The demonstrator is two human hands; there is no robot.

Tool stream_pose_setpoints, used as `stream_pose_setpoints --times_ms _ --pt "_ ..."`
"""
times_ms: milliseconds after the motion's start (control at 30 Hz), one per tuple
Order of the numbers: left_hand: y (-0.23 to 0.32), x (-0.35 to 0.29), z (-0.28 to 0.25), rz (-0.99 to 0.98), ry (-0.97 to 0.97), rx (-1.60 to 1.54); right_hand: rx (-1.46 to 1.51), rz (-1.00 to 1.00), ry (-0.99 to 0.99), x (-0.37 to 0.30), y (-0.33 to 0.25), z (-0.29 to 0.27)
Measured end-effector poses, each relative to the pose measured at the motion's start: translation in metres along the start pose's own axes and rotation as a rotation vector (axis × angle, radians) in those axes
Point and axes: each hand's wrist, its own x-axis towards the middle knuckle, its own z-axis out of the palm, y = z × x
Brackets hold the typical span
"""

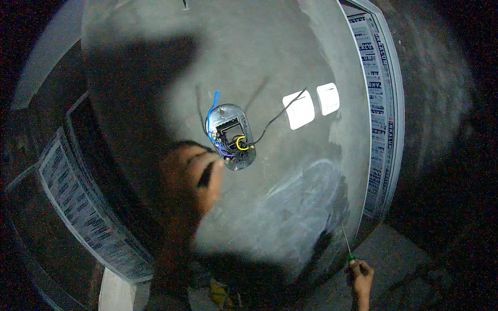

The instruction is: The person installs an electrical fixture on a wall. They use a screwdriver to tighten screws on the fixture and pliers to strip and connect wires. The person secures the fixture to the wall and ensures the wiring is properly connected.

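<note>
An oval dark metal base (239, 165) with a black housing and several wires is against the grey wall. A blue wire (209, 122) sticks up on its left, a yellow wire (238, 143) loops inside, and a black wire (273, 120) runs out to the upper right. My left hand (199, 173), slightly blurred, is at the base's lower left edge beside a purple wire (224, 154). Its fingertips come together; what they pinch is hidden. Low on the right, my right hand (361, 274) grips a screwdriver (351, 256) with a green handle, its thin shaft pointing up.
Two white wall plates (299, 110) (328, 99) are on the wall right of the base. A frame covered with printed film (377, 119) borders the wall at right; another film-covered frame (85, 217) stands at left. Dark shadows cross the wall.
</note>
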Motion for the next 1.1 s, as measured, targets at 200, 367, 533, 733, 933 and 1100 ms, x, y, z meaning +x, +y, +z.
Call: stream_pose_setpoints --times_ms 200,367,533,733,933,1100 --pt "0.02 -0.022 0.024 -0.071 0.051 0.109 0.383 0.096 -0.168 -0.015 -0.055 0.013" --pt "0.02 -0.025 0.021 -0.131 -0.016 0.023 0.18 -0.34 -0.406 -0.048 -0.139 0.081" --pt "0.04 -0.043 -0.005 -0.279 -0.265 -0.183 0.223 -0.5 -0.842 -0.076 -0.216 0.167" --pt "0.058 -0.107 -0.056 -0.635 -0.451 -0.34 0.432 -0.521 -0.895 -0.102 -0.256 0.231" --pt "0.064 -0.146 -0.081 -0.69 -0.574 -0.386 0.395 -0.542 -0.918 -0.102 -0.264 0.242" --pt "0.072 -0.15 -0.076 -0.7 -0.479 -0.324 0.444 -0.562 -0.896 -0.099 -0.27 0.242"
